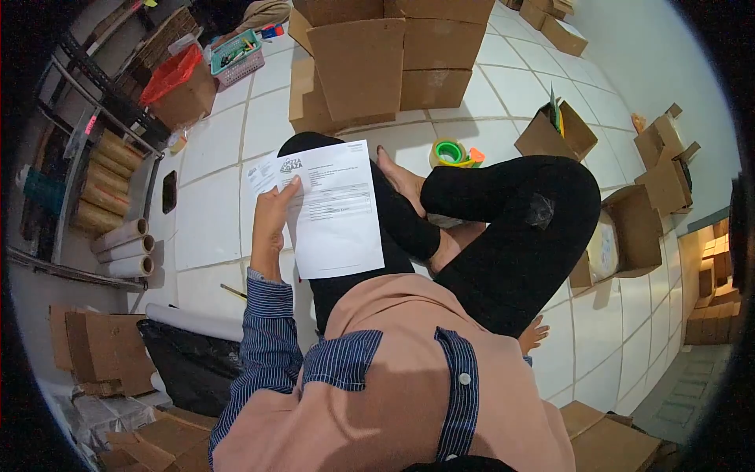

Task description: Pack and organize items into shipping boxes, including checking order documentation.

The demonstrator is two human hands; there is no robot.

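My left hand [274,212] grips a printed white sheet of paper [342,248] by its left edge, thumb on top. Behind that sheet, a second printed paper [262,175] sticks out at the upper left. Both bear writing, and the front one has a small table. They are held above my left leg, in black trousers [507,218], as I sit cross-legged on the tiled floor. Beside my right thigh, my right hand [534,335] shows only partly; its fingers are spread at the floor with nothing seen in them.
Stacked cardboard boxes [442,53] stand ahead. A green tape roll with an orange-ended dispenser [451,153] lies near my feet. Open cartons [640,236] line the right. Leftward are a phone [169,192], film rolls [124,245], a metal rack [103,121] and a plastic basket [239,62].
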